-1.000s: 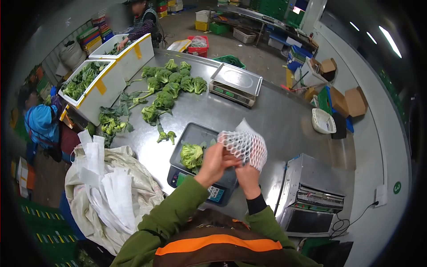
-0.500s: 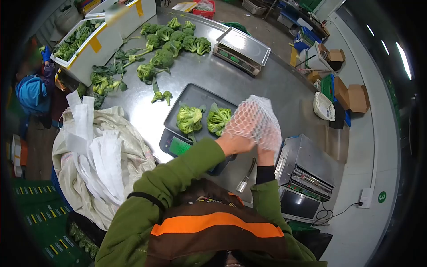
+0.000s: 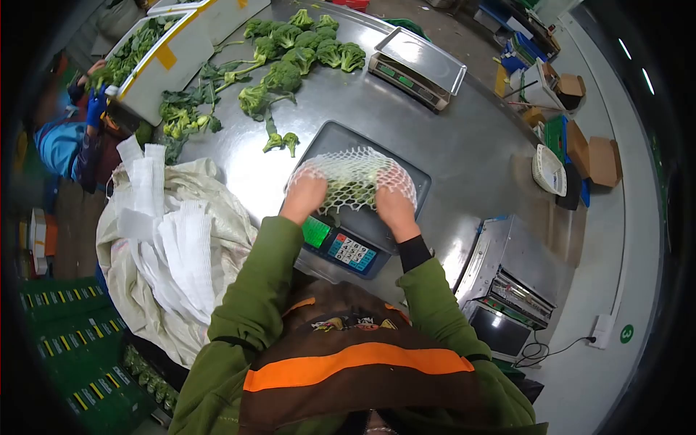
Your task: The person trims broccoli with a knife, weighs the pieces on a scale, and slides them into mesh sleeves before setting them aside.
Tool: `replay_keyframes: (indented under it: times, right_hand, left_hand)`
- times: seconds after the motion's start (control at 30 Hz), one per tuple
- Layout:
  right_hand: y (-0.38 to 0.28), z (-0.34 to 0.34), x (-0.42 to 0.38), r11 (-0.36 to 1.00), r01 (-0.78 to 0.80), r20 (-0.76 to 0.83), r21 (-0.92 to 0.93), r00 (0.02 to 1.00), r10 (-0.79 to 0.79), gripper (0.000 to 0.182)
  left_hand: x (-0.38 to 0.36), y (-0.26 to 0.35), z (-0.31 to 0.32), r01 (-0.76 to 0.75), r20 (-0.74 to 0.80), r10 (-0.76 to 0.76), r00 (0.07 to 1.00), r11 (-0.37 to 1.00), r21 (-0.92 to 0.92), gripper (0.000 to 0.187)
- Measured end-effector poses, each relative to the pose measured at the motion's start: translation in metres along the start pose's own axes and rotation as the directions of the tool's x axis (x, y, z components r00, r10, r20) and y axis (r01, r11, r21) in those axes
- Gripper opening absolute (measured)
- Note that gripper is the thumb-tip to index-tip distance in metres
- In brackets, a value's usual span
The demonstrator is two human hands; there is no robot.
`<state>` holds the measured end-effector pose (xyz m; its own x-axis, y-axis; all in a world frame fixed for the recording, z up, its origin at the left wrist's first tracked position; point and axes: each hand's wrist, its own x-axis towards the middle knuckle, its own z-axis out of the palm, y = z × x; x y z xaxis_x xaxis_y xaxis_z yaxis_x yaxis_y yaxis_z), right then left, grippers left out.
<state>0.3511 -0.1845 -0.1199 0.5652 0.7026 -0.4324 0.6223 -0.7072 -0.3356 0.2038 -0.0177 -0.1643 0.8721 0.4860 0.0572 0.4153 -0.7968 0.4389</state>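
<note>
A white foam mesh net (image 3: 355,163) is stretched between my two hands, over the green broccoli (image 3: 351,192) on the dark tray (image 3: 417,177) of a scale. On its left side my left hand (image 3: 307,194) reaches in under the mesh, fingers curled and partly covered. My right hand (image 3: 395,206) does the same opposite, close against the broccoli. Through the holes some green florets show; the rest is hidden. Just below the hands, the scale's green display (image 3: 316,231) and keypad (image 3: 351,250) face me.
More broccoli (image 3: 283,76) lies at the back of the steel table, beside a second scale (image 3: 417,69). White net sleeves (image 3: 185,246) rest on a sack at left. A boxy metal machine (image 3: 507,268) stands at right. Behind a foam box (image 3: 156,76), another person (image 3: 61,148) works.
Both hands have come down and left onto the tray, spreading the net over the two broccoli heads. Before, the net was bunched around my hands at the tray's right. The view has shifted slightly.
</note>
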Motion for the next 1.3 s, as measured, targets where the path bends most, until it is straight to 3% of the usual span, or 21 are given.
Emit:
replay_keyframes:
  times: [0.1,0.17,0.2,0.23,0.27,0.3,0.33,0.4,0.43,0.5,0.67,0.7,0.77,0.83,0.87,0.9,0.97,1.03,1.1,1.13,1.3]
  right_hand:
    - [0.019,-0.001,0.013,0.961,-0.018,-0.291,0.276,0.951,0.101,0.046]
    - [0.06,0.009,0.055,0.995,0.094,-0.227,0.018,0.97,-0.087,0.049]
    - [0.091,0.03,0.083,0.964,0.236,-0.422,0.125,0.892,-0.164,0.045]
    - [0.09,0.025,0.083,0.965,0.231,-0.424,0.126,0.892,-0.158,0.045]
    - [0.084,0.012,0.078,0.792,0.106,-0.217,0.602,0.975,0.035,0.039]
    - [0.077,-0.001,0.07,0.419,-0.105,0.065,0.902,0.992,0.109,0.034]
    - [0.069,-0.011,0.058,0.26,-0.216,0.203,0.941,0.976,0.077,0.023]
    - [0.078,-0.016,0.054,0.243,-0.318,0.33,0.916,0.944,-0.007,0.025]
    - [0.082,-0.016,0.053,0.239,-0.414,0.447,0.878,0.889,-0.102,0.027]
    - [0.087,0.005,0.052,0.269,-0.372,0.413,0.889,0.904,-0.114,0.03]
    - [0.077,0.031,0.027,0.199,-0.176,0.189,0.964,0.981,-0.046,0.038]
    - [0.082,0.034,0.025,0.183,-0.118,0.131,0.976,0.99,-0.057,0.041]
    - [0.096,0.034,0.009,0.033,-0.121,0.124,0.992,0.983,-0.134,0.054]
    - [0.096,0.026,-0.023,0.199,0.183,-0.089,0.963,0.91,-0.405,0.081]
    - [0.093,0.016,-0.037,0.401,0.182,0.002,0.898,0.909,-0.416,0.099]
    - [0.089,0.018,-0.045,0.385,0.179,-0.012,0.905,0.917,-0.399,0.099]
    - [0.079,0.028,-0.057,0.698,0.343,-0.154,0.629,0.935,-0.321,0.098]
    - [0.075,0.036,-0.059,0.681,0.357,-0.249,0.64,0.934,-0.256,0.091]
    - [0.076,0.033,-0.054,0.343,0.214,-0.196,0.915,0.977,-0.089,0.081]
    - [0.083,0.033,-0.051,0.375,0.304,-0.301,0.876,0.951,-0.067,0.062]
    - [0.153,-0.002,-0.048,0.269,0.174,-0.246,0.948,0.932,0.265,0.051]
  left_hand:
    - [0.02,-0.014,0.008,-0.172,-0.163,0.186,0.969,0.981,0.095,0.021]
    - [0.04,-0.017,0.012,0.011,0.065,-0.017,0.998,0.995,0.1,0.027]
    - [0.043,-0.013,0.011,0.009,0.072,-0.016,0.997,0.995,0.097,0.027]
    - [0.047,-0.007,0.007,0.298,0.054,-0.294,0.954,0.946,-0.127,0.025]
    - [0.051,-0.002,0.002,0.539,0.098,-0.541,0.835,0.771,-0.339,0.024]
    - [0.053,0.0,-0.004,0.534,0.101,-0.534,0.839,0.775,-0.339,0.024]
    - [0.053,-0.001,-0.01,0.553,0.246,-0.504,0.828,0.659,-0.509,0.026]
    - [0.053,-0.008,-0.013,0.63,0.491,-0.408,0.77,0.359,-0.689,0.023]
    - [0.051,-0.015,-0.01,0.633,0.496,-0.405,0.768,0.363,-0.684,0.023]
    - [0.046,-0.028,0.001,0.68,0.672,-0.106,0.733,0.082,-0.729,0.019]
    - [0.018,-0.036,-0.004,0.758,0.732,0.215,0.647,-0.283,-0.587,0.031]
    - [0.011,-0.025,-0.007,0.765,0.737,0.219,0.64,-0.278,-0.581,0.031]
    - [-0.008,0.001,-0.013,0.442,0.457,-0.173,0.872,-0.12,-0.889,0.038]
    - [-0.033,-0.014,-0.002,0.432,0.449,-0.131,0.884,-0.137,-0.891,0.058]
    - [-0.046,-0.011,-0.005,0.256,0.254,-0.04,0.966,0.256,-0.932,0.067]
    - [-0.056,-0.009,-0.007,-0.003,0.093,0.135,0.987,0.582,-0.813,0.077]
    - [-0.069,0.003,0.003,0.106,0.177,0.063,0.982,0.596,-0.796,0.087]
    - [-0.067,0.018,0.015,0.152,0.138,-0.067,0.988,0.561,-0.814,0.075]
    - [-0.046,0.035,0.007,0.21,0.195,-0.089,0.977,0.587,-0.782,0.069]
    - [-0.035,0.045,0.001,0.271,0.238,-0.136,0.962,0.603,-0.75,0.063]
    - [0.012,0.122,0.004,0.244,0.327,0.128,0.936,0.431,-0.869,0.057]
